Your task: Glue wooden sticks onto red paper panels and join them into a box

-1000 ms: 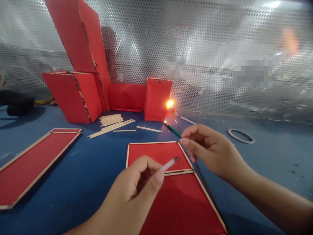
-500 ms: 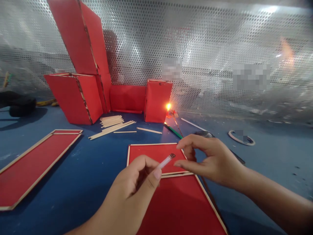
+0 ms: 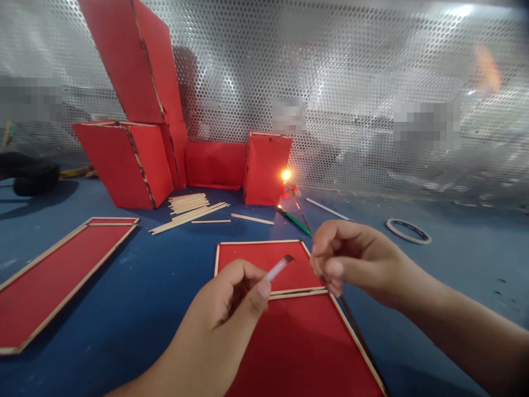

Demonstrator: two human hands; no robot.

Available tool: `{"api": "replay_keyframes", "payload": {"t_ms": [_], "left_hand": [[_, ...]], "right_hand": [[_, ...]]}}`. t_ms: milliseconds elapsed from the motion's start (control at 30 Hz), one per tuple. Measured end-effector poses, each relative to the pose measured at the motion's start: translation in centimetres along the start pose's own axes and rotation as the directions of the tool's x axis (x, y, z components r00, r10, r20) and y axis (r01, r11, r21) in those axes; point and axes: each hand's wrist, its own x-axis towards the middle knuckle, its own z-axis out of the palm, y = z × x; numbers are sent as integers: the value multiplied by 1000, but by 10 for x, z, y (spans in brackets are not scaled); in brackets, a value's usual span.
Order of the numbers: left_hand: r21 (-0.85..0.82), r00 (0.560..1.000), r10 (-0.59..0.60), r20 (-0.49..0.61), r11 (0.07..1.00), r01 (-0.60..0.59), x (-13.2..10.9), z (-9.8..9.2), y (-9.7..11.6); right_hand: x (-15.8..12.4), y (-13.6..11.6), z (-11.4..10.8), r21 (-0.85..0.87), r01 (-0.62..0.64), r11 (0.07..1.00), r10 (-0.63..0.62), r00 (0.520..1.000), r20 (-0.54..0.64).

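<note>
My left hand (image 3: 231, 320) pinches a whitish, translucent glue stick (image 3: 276, 271) between thumb and forefinger. The stick slants up to the right and ends in a dark, charred tip. To the right of that tip, apart from it, is my right hand (image 3: 355, 259), its fingers curled in against the thumb. What they hold, if anything, is hidden. Below both hands lies a red panel (image 3: 297, 342) edged with pale wooden strips, with a smaller red section (image 3: 256, 264) at its far end. Its right edge looks dark.
A small flame (image 3: 286, 175) burns beside a red box (image 3: 266, 171). A green tool (image 3: 295, 220), wooden sticks (image 3: 182, 221) and a white stick (image 3: 328, 208) lie nearby. A tall red structure (image 3: 119, 60) stands back left, a framed red panel (image 3: 61, 275) lies left, a ring (image 3: 413, 240) right.
My right hand has drawn back to the right, away from the stick's tip, and its fingers have closed. My left hand and the glue stick have barely moved.
</note>
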Motion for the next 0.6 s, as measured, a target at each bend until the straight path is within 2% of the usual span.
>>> {"api": "replay_keyframes", "payload": {"t_ms": [33,100,167,200,267,333,400,467,533,600], "left_hand": [[-16,1000,2,-1,1000,-2,0,0,0],[-35,1000,15,4,999,-15,-2,1,1],[-27,999,37,10,999,-37,-3,3,2],[-17,999,50,18,999,-50,-4,4,3],[7,997,65,36,998,-65,-4,6,4],[33,997,62,46,997,-64,-4,7,4],[48,999,41,36,998,-43,-3,6,4],[44,1000,15,24,999,-16,-2,4,4],[19,1000,-17,1,1000,17,-1,2,4],[-7,1000,-25,-4,1000,25,-1,1,4]], "right_hand": [[-1,1,0,-185,24,983,-30,999,-31],[-1,2,0,-524,59,850,-133,985,-106],[0,3,1,-689,32,724,-214,960,-180],[0,3,2,-698,5,716,-224,949,-223],[2,2,3,-572,-25,820,-182,936,-302],[4,0,3,-273,1,962,-93,942,-323],[4,-3,2,52,26,998,-12,966,-257],[2,-5,1,218,-17,976,43,993,-114],[-1,-5,-1,149,-65,987,63,998,15],[-3,-3,-1,-138,-41,990,46,998,39]]}}
